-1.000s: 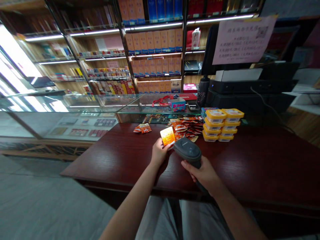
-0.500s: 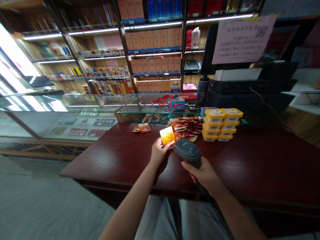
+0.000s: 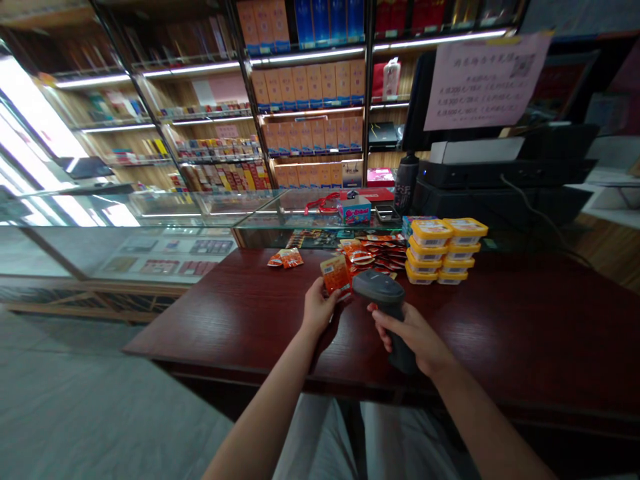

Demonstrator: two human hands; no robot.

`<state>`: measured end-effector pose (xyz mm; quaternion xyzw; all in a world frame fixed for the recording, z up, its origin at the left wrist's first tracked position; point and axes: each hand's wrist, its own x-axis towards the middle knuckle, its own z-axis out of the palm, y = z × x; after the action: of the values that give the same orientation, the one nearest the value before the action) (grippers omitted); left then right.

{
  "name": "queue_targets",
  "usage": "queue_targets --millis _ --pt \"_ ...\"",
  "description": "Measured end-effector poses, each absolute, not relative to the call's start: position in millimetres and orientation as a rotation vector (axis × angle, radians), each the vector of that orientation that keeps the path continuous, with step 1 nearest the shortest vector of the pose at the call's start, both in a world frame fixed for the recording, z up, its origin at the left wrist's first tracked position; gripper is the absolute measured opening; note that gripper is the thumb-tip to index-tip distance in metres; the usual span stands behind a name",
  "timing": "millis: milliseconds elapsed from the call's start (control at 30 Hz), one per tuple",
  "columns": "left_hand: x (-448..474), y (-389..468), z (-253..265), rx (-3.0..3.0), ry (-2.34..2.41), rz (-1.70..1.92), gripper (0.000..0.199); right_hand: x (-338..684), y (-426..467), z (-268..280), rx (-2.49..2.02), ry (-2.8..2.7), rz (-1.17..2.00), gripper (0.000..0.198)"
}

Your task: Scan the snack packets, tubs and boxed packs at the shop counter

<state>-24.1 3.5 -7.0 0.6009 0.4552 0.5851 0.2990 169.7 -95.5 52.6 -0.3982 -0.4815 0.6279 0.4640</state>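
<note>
Between the fingers of my left hand (image 3: 319, 308) is an orange snack packet (image 3: 336, 274), tilted up above the table with a barcode patch near its top. My right hand (image 3: 411, 335) is wrapped round the grip of a dark grey barcode scanner (image 3: 379, 287), whose head points left, close to the packet. Just behind lies a heap of similar orange packets (image 3: 380, 253). A few more packets (image 3: 286, 258) lie apart on the left. No light from the scanner shows on the packet.
Yellow-lidded tubs (image 3: 431, 232) are stacked right of the heap. Behind are a glass counter (image 3: 210, 200), a small pink and blue box (image 3: 355, 211), a dark bottle (image 3: 406, 183) and a monitor with a paper sign (image 3: 487, 83). The dark wooden table (image 3: 240, 320) has its front edge near my knees.
The bright light on the packet has gone out. The scanner has shifted slightly right, its handle now more upright. My left hand keeps the packet in nearly the same place.
</note>
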Motion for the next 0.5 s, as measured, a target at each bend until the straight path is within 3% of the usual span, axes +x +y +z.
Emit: queue_targets --millis 300,500 --pt "-35 17 -7 1.185 1.304 1.569 0.029 202 -71 25 -0.699 -1.253 1.842 0.049" --pt "-73 73 9 1.162 1.837 1.497 0.035 200 -70 18 -0.698 -1.275 1.838 0.049"
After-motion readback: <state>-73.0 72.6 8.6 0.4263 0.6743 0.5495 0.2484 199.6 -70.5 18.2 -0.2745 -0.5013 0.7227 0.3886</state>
